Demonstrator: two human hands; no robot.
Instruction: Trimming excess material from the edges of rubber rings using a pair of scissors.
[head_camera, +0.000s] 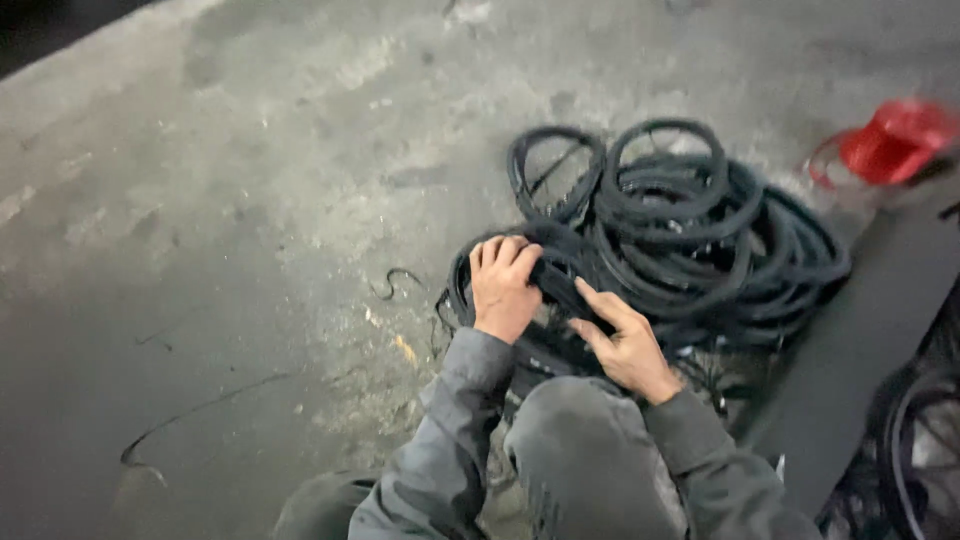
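The grey, stained concrete floor (200, 250) fills most of the view, and everything else can be placed against the pile that lies on it. That pile of black rubber tyres, thin looped hoops heaped on one another (690, 230), sits right of the middle of the floor, directly in front of the person's bent knee in grey trousers (590, 460). To the right of the pile, at the frame's lower edge, stands part of a dark spoked bicycle wheel (920, 450). Beyond the pile, to its upper right, is a red plastic object (895, 140), too blurred to tell what it is. Just left of the pile a small black curl of rubber scrap (395, 282) lies on the floor.

At the pile's near edge, the left hand (503, 285) has its fingers curled shut over one black loop, gripping it. The right hand (625, 345) is just beside it, fingers stretched out and lying flat on the same part of the pile, not closed around anything.
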